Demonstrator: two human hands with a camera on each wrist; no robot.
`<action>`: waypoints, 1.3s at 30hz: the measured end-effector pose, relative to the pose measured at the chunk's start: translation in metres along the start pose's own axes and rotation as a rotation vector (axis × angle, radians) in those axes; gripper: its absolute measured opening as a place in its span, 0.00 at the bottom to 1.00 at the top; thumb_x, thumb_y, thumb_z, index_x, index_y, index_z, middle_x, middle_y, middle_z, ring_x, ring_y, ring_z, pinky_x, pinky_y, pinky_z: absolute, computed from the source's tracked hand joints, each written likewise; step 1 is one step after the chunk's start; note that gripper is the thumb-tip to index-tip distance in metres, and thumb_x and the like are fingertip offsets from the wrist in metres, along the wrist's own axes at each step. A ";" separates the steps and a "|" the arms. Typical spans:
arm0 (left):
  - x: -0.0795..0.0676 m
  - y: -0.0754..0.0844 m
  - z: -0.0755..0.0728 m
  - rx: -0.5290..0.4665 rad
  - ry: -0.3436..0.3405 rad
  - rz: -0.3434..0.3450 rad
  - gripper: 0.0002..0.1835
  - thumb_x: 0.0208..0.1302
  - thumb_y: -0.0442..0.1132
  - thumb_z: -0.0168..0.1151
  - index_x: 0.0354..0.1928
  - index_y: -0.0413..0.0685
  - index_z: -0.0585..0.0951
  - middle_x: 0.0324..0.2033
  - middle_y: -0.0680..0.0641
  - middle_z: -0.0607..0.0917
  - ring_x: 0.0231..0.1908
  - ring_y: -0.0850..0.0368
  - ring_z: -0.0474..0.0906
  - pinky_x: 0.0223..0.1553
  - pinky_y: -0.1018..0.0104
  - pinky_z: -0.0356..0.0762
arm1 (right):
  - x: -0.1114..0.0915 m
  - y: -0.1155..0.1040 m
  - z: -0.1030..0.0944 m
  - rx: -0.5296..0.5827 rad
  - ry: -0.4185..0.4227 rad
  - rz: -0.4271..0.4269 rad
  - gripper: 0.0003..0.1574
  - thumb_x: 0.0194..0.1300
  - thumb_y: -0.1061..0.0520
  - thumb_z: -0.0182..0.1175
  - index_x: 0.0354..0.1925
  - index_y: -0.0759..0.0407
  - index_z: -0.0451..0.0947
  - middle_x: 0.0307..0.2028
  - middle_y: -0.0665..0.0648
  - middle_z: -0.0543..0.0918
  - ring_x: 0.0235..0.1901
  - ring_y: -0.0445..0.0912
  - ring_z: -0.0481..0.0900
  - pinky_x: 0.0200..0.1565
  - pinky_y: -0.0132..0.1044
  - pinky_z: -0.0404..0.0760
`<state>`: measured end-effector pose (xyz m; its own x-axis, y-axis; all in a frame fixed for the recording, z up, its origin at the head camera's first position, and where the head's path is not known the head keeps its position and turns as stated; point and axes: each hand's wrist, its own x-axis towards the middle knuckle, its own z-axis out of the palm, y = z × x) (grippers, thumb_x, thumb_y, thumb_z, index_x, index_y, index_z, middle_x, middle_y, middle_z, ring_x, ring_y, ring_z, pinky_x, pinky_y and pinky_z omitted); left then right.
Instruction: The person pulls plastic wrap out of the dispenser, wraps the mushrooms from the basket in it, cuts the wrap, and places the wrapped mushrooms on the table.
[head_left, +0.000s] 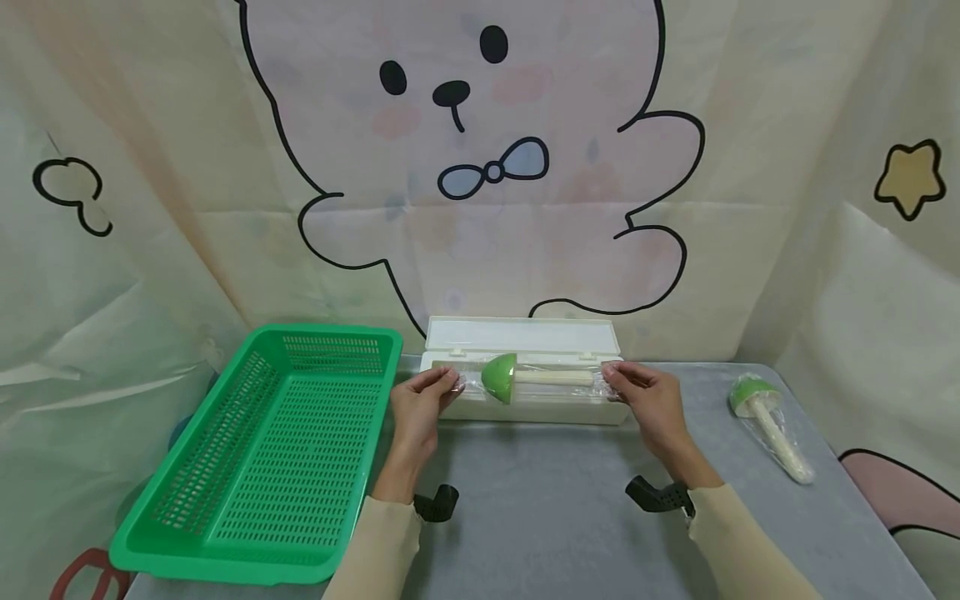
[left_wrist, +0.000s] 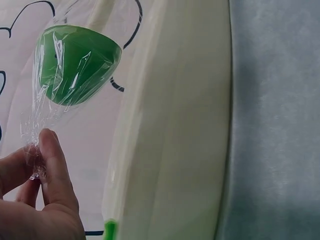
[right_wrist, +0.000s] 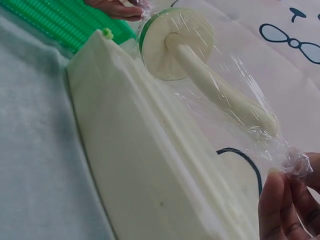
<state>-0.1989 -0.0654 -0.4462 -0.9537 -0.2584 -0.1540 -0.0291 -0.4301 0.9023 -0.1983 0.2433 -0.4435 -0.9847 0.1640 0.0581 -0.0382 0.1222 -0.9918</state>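
A toy mushroom (head_left: 499, 379) with a green cap and cream stem hangs sideways between both hands, wrapped in clear plastic film (right_wrist: 240, 117). My left hand (head_left: 415, 415) pinches the bunched film beyond the cap between thumb and fingers. At the stem's end, my right hand (head_left: 654, 407) pinches the other gathered tail of film. The mushroom overlaps a long white box (head_left: 532, 411) in the head view, and that box's lid (head_left: 521, 335) stands raised behind. In the left wrist view the green cap (left_wrist: 77, 65) shows through wrinkled film.
To the left stands a green slotted plastic basket (head_left: 281, 467). A second mushroom (head_left: 772, 425), also wrapped in film, lies at the right of the grey table (head_left: 540, 517). A printed cloth backdrop (head_left: 570, 250) rises behind the table. Something with red loops (head_left: 86, 571) shows at bottom left.
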 end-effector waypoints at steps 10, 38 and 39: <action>0.002 0.018 0.009 -0.029 -0.025 0.019 0.14 0.65 0.25 0.67 0.50 0.24 0.83 0.40 0.40 0.86 0.36 0.57 0.88 0.44 0.63 0.85 | 0.007 -0.019 -0.002 0.050 0.004 -0.014 0.21 0.67 0.57 0.69 0.50 0.73 0.82 0.36 0.47 0.88 0.34 0.38 0.84 0.36 0.31 0.85; -0.021 0.059 0.022 -0.101 -0.040 0.109 0.09 0.63 0.24 0.68 0.45 0.27 0.86 0.33 0.42 0.88 0.33 0.56 0.88 0.43 0.60 0.86 | -0.009 -0.064 -0.013 0.177 -0.029 -0.141 0.09 0.67 0.60 0.68 0.44 0.64 0.88 0.35 0.49 0.88 0.33 0.39 0.83 0.36 0.27 0.84; -0.023 0.061 0.022 -0.096 -0.043 0.116 0.09 0.63 0.24 0.68 0.45 0.27 0.86 0.33 0.43 0.88 0.33 0.56 0.88 0.43 0.60 0.85 | -0.010 -0.066 -0.014 0.177 -0.029 -0.141 0.10 0.67 0.60 0.68 0.44 0.64 0.88 0.35 0.49 0.88 0.33 0.39 0.83 0.37 0.27 0.84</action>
<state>-0.1855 -0.0665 -0.3789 -0.9609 -0.2750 -0.0321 0.1086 -0.4811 0.8699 -0.1833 0.2469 -0.3772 -0.9719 0.1294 0.1969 -0.2025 -0.0322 -0.9787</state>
